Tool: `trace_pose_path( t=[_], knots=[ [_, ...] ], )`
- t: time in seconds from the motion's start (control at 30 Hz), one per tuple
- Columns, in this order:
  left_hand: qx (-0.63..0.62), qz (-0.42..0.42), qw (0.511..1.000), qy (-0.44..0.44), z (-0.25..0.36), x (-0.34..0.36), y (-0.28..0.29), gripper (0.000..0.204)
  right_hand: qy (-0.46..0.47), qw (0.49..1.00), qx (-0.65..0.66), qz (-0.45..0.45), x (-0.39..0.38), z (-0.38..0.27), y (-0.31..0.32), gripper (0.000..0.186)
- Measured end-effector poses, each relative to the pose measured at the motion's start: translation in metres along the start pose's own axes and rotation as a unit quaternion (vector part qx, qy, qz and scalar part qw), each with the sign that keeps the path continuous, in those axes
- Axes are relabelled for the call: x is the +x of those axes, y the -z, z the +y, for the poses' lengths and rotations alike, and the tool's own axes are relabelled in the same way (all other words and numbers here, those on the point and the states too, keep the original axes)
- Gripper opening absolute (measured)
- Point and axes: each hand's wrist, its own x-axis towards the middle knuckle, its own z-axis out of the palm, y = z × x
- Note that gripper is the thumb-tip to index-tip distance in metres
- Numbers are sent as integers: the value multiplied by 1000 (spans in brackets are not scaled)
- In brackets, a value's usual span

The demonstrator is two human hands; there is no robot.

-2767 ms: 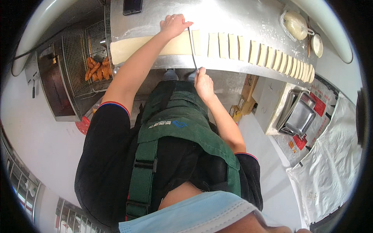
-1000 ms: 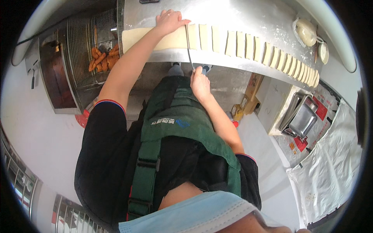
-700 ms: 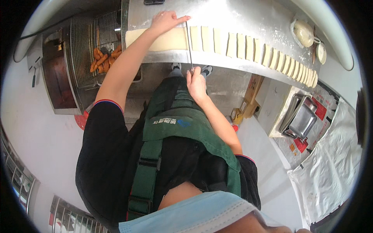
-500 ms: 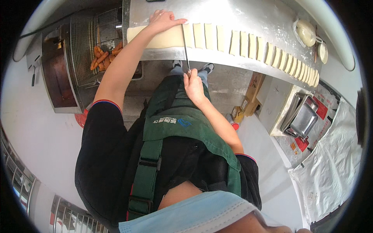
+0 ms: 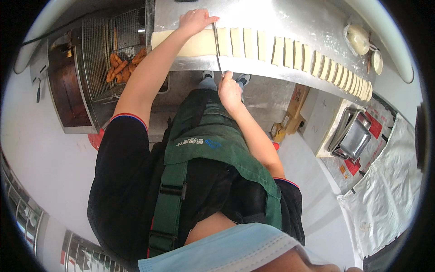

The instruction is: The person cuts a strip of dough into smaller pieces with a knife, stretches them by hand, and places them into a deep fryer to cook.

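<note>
the right hand (image 5: 230, 92), clenched round the knife (image 5: 217, 45), sits at the near edge of the table (image 5: 285, 18); its blade crosses the dough sheet (image 5: 198, 45); beyond, the left hand (image 5: 195, 21), thumb spread out, borders bare tabletop.

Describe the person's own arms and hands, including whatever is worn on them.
The left sleeve and right sleeve are short and black, edged with thin red and blue trim. Below them both arms are bare. The left hand and right hand wear no gloves, and no watch or bracelet shows. Any ring is too small to make out.
</note>
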Motion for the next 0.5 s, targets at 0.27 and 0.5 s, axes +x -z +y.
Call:
trace_pose_path(
  t=[0.27,0.5],
  knots=[
    [-4,17,1000,-5,-25,-18,16,65,25,990,135,24,-20,-14,-14,23],
    [57,7,998,-13,-24,-30,20,66,13,990,137,12,-33,-21,-31,23]
  ],
)
